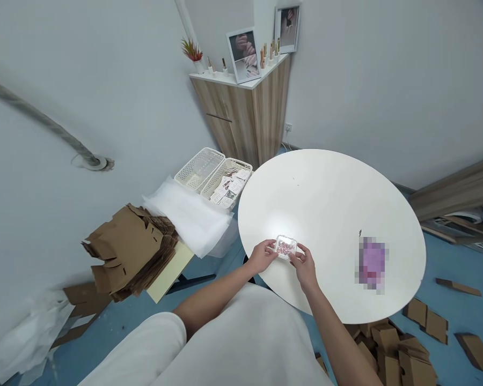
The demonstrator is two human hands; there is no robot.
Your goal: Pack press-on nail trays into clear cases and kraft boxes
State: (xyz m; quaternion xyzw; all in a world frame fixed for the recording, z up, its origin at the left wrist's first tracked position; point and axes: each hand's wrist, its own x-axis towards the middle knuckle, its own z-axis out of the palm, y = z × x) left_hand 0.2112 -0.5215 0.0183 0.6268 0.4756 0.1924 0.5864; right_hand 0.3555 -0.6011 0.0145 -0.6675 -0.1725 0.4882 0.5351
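Between my two hands is a small clear plastic box (285,246) with pinkish-red pieces inside, too small to name. My left hand (262,255) grips its left side, fingers closed on the edge. On the opposite side, my right hand (305,265) pinches the lower right corner and right edge. The box is over the near left part of a white oval table (326,187); whether it touches the tabletop I cannot tell. A blurred-out purple item (372,262) lies on the table to the right of my hands.
Left of the table are white baskets (199,167), one holding printed cards (229,187), white foam sheets (189,212) and stacked flat cardboard (129,246). Folded cardboard boxes (390,348) lie on the blue floor at lower right. A wood-grain cabinet (241,118) stands behind.
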